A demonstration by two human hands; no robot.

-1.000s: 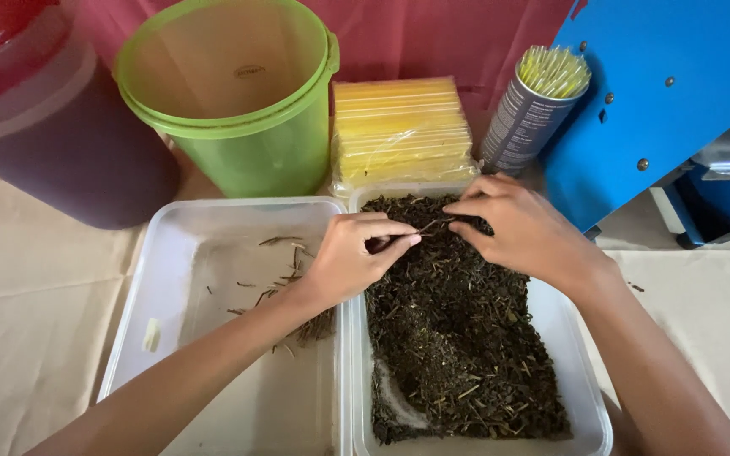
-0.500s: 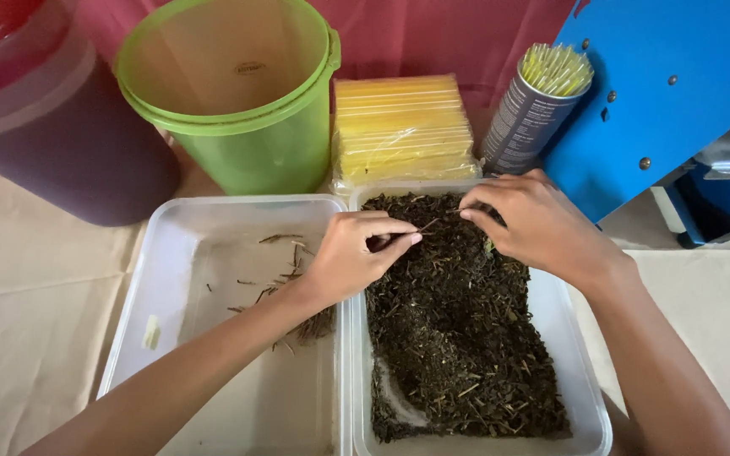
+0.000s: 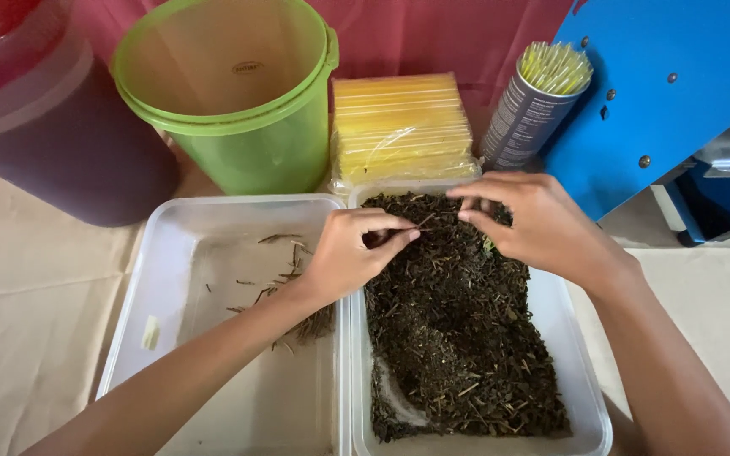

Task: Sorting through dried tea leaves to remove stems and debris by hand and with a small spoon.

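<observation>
Both hands (image 3: 356, 253) (image 3: 534, 224) crowd tray's (image 3: 589, 405) far edge, seemingly pinching.

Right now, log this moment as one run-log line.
left hand: pinching thin stem | right hand: fingers in dark dried leaves | clear plastic tray: leaves | second clear tray: sorted stems

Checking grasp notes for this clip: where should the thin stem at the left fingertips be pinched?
Probably at its free left end, from above: the stem lies nearly flat across the dark leaves, so the left hand can pinch it there between thumb and forefinger.
</observation>
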